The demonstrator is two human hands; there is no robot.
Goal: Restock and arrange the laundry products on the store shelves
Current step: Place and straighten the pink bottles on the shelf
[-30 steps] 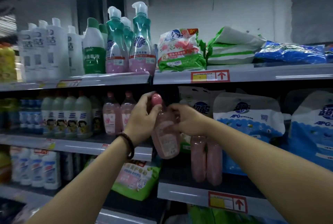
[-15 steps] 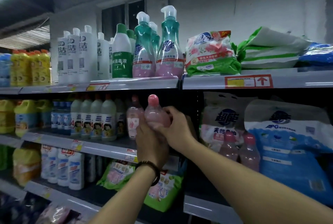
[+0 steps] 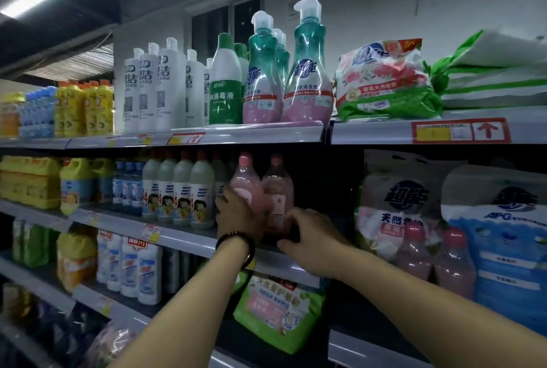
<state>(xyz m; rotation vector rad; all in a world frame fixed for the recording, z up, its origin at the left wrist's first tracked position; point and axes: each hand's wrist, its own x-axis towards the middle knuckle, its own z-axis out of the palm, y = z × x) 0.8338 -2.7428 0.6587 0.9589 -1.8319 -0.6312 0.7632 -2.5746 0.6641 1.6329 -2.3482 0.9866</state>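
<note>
1. Pink translucent plastic bottle [image 3: 247, 187] with a rounded pink cap stands upright at the front of the grey metal middle shelf [image 3: 183, 239], close to the right end of the left bay.
2. Our left hand [image 3: 238, 213] closes its grip round the lower body of that bottle from the left, fingers curled against the plastic. A dark bead bracelet [image 3: 236, 245] sits on the wrist.
3. We see a second pink bottle [image 3: 279, 187] of the same kind just to the right of the first, upright and touching it or very nearly so.
4. Our right hand [image 3: 313, 237] lies at the foot of the second pink bottle with its fingers bent toward the base. We cannot tell whether this grip closes on the bottle or only touches it.
5. Just left of the bottle we hold stands a row of white bottles with orange caps [image 3: 183, 190], and further left sit yellow plastic jugs [image 3: 74, 181].
6. On the top shelf [image 3: 251, 134], directly above our hands, stand tall teal pump bottles with pink bases [image 3: 306, 71].
7. In the right bay, two more pink capped bottles [image 3: 414, 252] stand in front of large white and blue powder bags [image 3: 503, 234], well apart from our hands.
8. Below our wrists, a green and pink soft bag [image 3: 278, 305] leans on the lower shelf.
</note>
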